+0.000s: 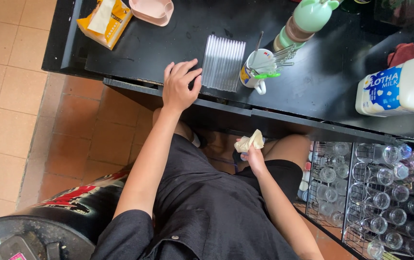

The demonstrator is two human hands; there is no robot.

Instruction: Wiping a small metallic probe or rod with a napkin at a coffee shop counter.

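Note:
My left hand (181,84) rests flat on the near edge of a black counter (168,48), its fingers spread and holding nothing. Just to its right lies a pack of clear straws (223,62). My right hand (253,157) is below the counter edge, above my knee, closed on a crumpled pale yellow cloth (249,142). I wear a black garment.
A white mug (256,72) with spoons and stirrers, stacked cups with a green lid (308,19), a large white milk jug (399,86), a yellow tissue pack (105,20) and a pink dish (152,9) sit on the counter. Wire racks of glasses (375,192) stand lower right. A black bin (52,216) is lower left.

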